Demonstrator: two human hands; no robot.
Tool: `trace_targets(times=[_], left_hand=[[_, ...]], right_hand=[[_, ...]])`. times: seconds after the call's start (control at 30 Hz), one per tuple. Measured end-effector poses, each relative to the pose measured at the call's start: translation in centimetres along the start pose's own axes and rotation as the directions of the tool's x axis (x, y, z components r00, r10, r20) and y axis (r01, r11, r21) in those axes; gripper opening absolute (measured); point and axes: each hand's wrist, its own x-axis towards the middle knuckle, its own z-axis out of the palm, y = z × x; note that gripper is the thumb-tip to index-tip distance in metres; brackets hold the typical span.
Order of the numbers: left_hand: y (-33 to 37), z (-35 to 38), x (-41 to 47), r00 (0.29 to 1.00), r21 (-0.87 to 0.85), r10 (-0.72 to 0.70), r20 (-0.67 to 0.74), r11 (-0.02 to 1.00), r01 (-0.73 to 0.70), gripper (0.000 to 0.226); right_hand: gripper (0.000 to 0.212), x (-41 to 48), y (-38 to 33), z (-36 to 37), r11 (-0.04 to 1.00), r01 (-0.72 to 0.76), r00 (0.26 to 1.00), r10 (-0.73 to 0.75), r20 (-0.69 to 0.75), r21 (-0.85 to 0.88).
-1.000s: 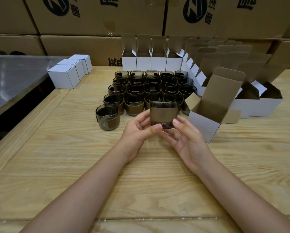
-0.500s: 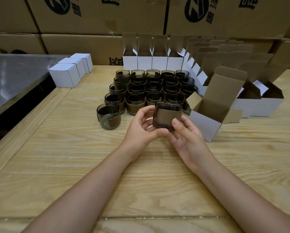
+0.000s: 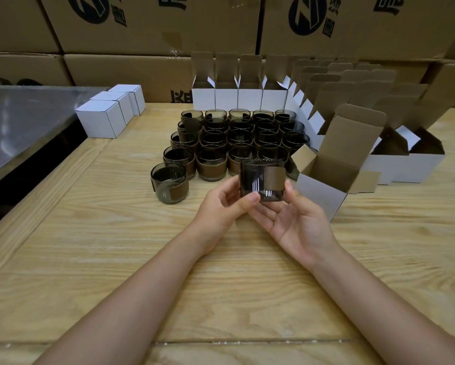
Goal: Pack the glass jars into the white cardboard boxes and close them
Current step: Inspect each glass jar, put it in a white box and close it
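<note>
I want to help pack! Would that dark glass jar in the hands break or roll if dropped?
Probably fragile: the dark round glass jar is clear glass, so dropping could crack it. Round sides suggest it might roll if tipped. Its brown paper band may aid grip.

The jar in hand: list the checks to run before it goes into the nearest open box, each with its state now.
1. Grip on the jar: the left hand pinches it and the right hand supports it. Ok.
2. Paper band on the jar: in place. Ok.
3. Mouth of the open box: the lid flap stands up and the side flaps are spread. Ok.
4. Inside of the open box free: its bottom is partly hidden. Cannot tell.
5. Jar over the box mouth: it is left of the box. Not ok.
6. Glass free of cracks: cannot tell.
</note>
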Motion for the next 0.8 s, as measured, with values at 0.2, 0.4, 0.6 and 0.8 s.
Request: trace_targets(times=[0.2, 0.4, 0.6, 0.8], left_hand=[[0.0, -0.1, 0.1, 0.997, 0.011, 0.027, -0.073, 1.0, -0.026, 0.047], [0.0, 0.3, 0.2, 0.977, 0.017, 0.084, -0.194, 0.996, -0.082, 0.064], [-0.3, 0.9, -0.1, 0.964, 0.245, 0.183, -0.191, 0.96, -0.134, 0.069], [-0.1, 1.0, -0.4, 0.962, 0.281, 0.224, -0.155, 0.944, -0.174, 0.077]], right_hand=[[0.04, 0.2, 0.0, -0.1, 0.948, 0.099, 0.973, -0.155, -0.169, -0.302], [0.045, -0.1, 0.4, 0.3, 0.794, 0.25, 0.9, -0.401, -0.168, -0.554], [0.041, -0.2, 1.4, 0.1, 0.655, 0.279, 0.896, -0.441, -0.055, -0.702], [0.045, -0.1, 1.1, 0.1, 0.785, 0.273, 0.924, -0.374, -0.075, -0.556]])
